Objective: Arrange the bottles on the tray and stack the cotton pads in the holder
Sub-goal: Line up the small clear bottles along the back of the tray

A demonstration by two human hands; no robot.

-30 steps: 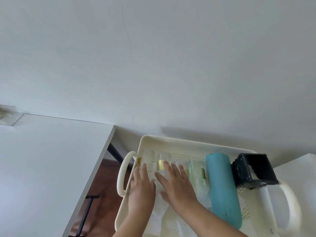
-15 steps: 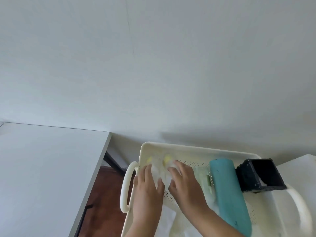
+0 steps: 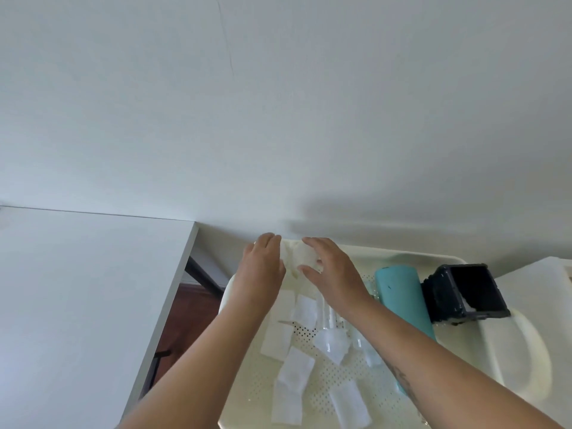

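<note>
While square white cotton pads (image 3: 297, 371) litter tray (image 3: 418, 257) | both hands' grip: pale blurred wad (image 3: 305, 258), perhaps pads

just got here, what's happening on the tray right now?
A person has both hands at the far left corner of the cream tray, the left hand and right hand together holding something whitish; it is too blurred to name. Square cotton pads lie scattered loose on the tray floor. A teal bottle lies on its side beside a black holder, which is tipped over.
</note>
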